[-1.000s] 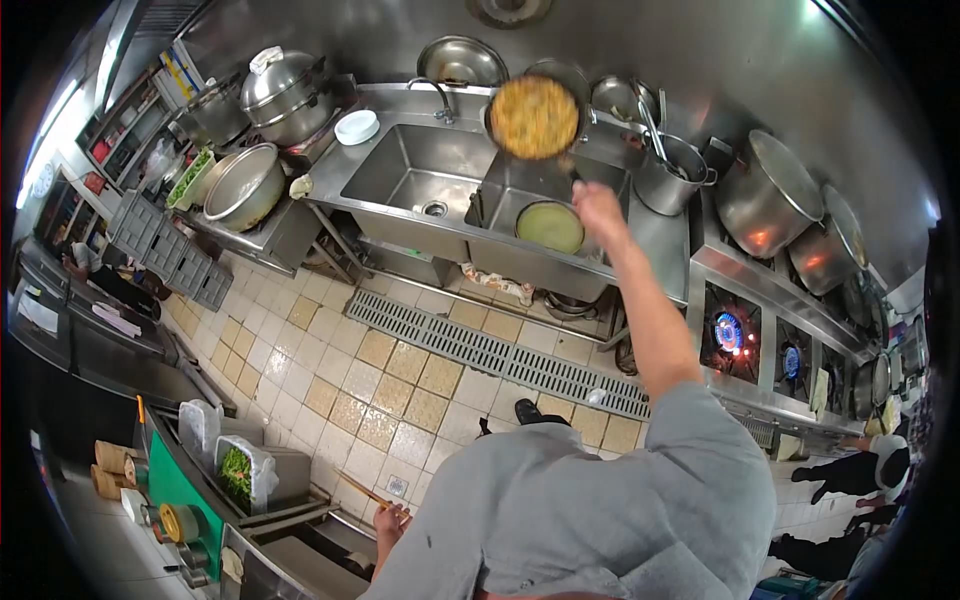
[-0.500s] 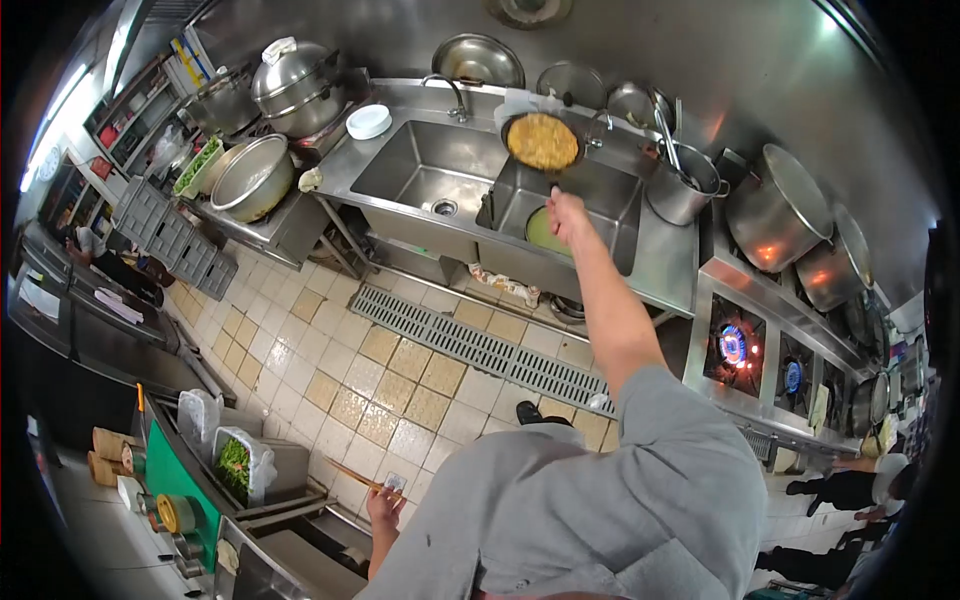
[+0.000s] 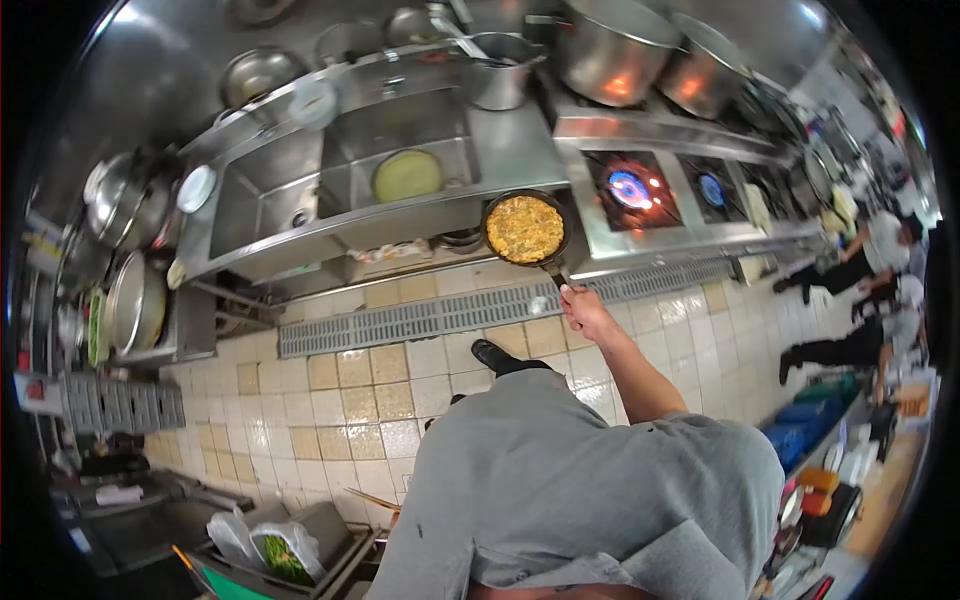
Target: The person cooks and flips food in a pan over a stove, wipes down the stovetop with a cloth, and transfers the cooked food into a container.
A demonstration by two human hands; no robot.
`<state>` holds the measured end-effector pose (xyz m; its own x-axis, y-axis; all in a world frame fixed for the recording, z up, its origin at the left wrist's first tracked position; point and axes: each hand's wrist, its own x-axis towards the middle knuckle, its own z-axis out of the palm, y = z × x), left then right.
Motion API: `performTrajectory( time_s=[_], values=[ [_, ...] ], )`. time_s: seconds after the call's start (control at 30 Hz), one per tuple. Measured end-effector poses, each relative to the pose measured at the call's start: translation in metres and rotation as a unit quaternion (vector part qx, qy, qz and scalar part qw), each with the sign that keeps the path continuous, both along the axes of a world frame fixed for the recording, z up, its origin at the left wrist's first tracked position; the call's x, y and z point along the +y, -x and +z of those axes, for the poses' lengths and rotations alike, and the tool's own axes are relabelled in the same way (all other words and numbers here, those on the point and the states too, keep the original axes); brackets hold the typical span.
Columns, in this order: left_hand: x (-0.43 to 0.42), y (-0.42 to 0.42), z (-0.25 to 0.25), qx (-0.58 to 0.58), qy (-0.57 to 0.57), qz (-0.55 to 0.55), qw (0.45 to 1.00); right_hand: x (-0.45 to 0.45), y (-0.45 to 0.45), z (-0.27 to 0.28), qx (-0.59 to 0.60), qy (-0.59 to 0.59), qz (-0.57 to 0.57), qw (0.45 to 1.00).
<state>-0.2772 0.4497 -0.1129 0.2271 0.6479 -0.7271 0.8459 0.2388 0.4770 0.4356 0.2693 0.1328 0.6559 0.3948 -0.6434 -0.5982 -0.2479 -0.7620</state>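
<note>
Hovering near stove's edge (image 3: 620, 258): frying pan (image 3: 546, 262)

Pan (image 3: 566, 225) of food (image 3: 525, 229) in right grip (image 3: 584, 312)

- Bright; fisheye distortion, black corners.
- Burner flame (image 3: 629, 189) glows at two o'clock; stockpot (image 3: 622, 50) shows orange glints.
- Blur softens sink (image 3: 262, 195) at ten.

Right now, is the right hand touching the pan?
Touching. The head view shows the right hand closed around the handle of the pan.
</note>
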Motion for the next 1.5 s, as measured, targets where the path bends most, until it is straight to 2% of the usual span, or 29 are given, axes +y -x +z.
performTrajectory(
  time_s=[0.07,0.13,0.17,0.23,0.3,0.33,0.47,0.57,0.63,0.7,0.73,0.77,0.8,0.83,0.87,0.9,0.97,1.0,1.03,1.07,1.1,1.13,1.17,1.2,1.23,1.27,1.33,1.47,1.5],
  values=[
    [0.023,-0.021,0.012,-0.103,0.052,0.111,0.987,-0.046,-0.016,-0.005,-0.015,0.024,-0.051,0.998],
    [0.043,-0.046,0.026,-0.239,0.119,0.256,0.929,-0.084,-0.045,-0.017,-0.058,0.038,-0.082,0.994],
    [0.052,-0.060,0.032,-0.284,0.131,0.288,0.905,-0.099,-0.060,-0.024,-0.099,0.050,-0.102,0.989],
    [0.071,-0.120,0.074,-0.260,0.152,0.340,0.891,-0.120,-0.098,-0.032,-0.124,0.051,-0.122,0.983],
    [0.072,-0.181,0.115,-0.247,0.137,0.341,0.897,-0.140,-0.136,-0.040,-0.149,0.055,-0.139,0.977],
    [0.066,-0.207,0.122,-0.218,0.080,0.295,0.927,-0.148,-0.155,-0.044,-0.126,0.032,-0.154,0.979],
    [0.013,-0.291,0.133,-0.244,0.042,0.289,0.925,-0.176,-0.229,-0.068,-0.088,0.003,-0.168,0.982],
    [-0.057,-0.329,0.114,-0.270,0.077,0.282,0.917,-0.197,-0.259,-0.081,-0.066,-0.036,-0.144,0.987],
    [-0.108,-0.343,0.107,-0.272,0.148,0.314,0.897,-0.210,-0.266,-0.081,-0.036,-0.062,-0.106,0.992],
    [-0.152,-0.341,0.082,-0.175,0.105,0.218,0.954,-0.225,-0.280,-0.103,-0.027,-0.079,-0.051,0.995],
    [-0.173,-0.334,0.075,-0.133,0.089,0.158,0.974,-0.233,-0.276,-0.093,0.003,-0.094,-0.066,0.993],
    [-0.187,-0.316,0.065,-0.127,0.086,0.159,0.975,-0.239,-0.269,-0.076,0.031,-0.110,-0.081,0.990],
    [-0.198,-0.305,0.052,0.061,-0.009,-0.050,0.997,-0.249,-0.268,-0.076,0.085,-0.151,-0.076,0.982],
    [-0.203,-0.303,0.042,0.245,-0.102,-0.254,0.930,-0.257,-0.266,-0.080,0.093,-0.139,-0.057,0.984],
    [-0.206,-0.306,0.047,0.249,-0.105,-0.256,0.928,-0.270,-0.257,-0.085,0.080,-0.138,-0.057,0.986],
    [-0.211,-0.309,0.055,0.267,-0.107,-0.317,0.904,-0.287,-0.245,-0.093,0.068,-0.134,-0.058,0.987],
    [-0.229,-0.316,0.076,0.299,-0.104,-0.431,0.845,-0.335,-0.223,-0.153,0.081,-0.169,-0.036,0.982],
    [-0.236,-0.317,0.086,0.301,-0.101,-0.429,0.845,-0.368,-0.206,-0.187,0.054,-0.079,0.013,0.995],
    [-0.240,-0.334,0.109,0.209,-0.057,-0.266,0.939,-0.407,-0.190,-0.226,0.025,0.010,0.062,0.998],
    [-0.243,-0.359,0.132,0.106,-0.011,-0.094,0.990,-0.450,-0.171,-0.272,-0.096,0.195,0.209,0.953],
    [-0.243,-0.374,0.134,0.051,0.018,-0.013,0.998,-0.491,-0.152,-0.315,-0.193,0.373,0.344,0.840],
    [-0.243,-0.390,0.135,-0.003,0.044,0.070,0.997,-0.544,-0.119,-0.343,-0.221,0.421,0.407,0.780],
    [-0.235,-0.401,0.122,-0.078,0.080,0.153,0.982,-0.553,-0.112,-0.252,-0.038,0.448,0.491,0.746],
    [-0.230,-0.413,0.116,-0.150,0.116,0.233,0.954,-0.575,-0.102,-0.247,0.068,0.449,0.416,0.788],
    [-0.232,-0.431,0.119,-0.151,0.121,0.223,0.956,-0.600,-0.091,-0.246,0.170,0.440,0.333,0.816],
    [-0.233,-0.450,0.121,-0.161,0.119,0.226,0.953,-0.622,-0.086,-0.251,0.172,0.442,0.323,0.819],
    [-0.235,-0.485,0.129,-0.171,0.121,0.223,0.952,-0.654,-0.081,-0.259,0.189,0.342,0.121,0.913],
    [-0.241,-0.525,0.131,-0.185,0.123,0.181,0.958,-0.676,-0.109,-0.260,0.145,0.415,0.129,0.889],
    [-0.242,-0.529,0.130,-0.183,0.120,0.179,0.959,-0.673,-0.115,-0.259,0.127,0.365,0.052,0.921]
  ],
)
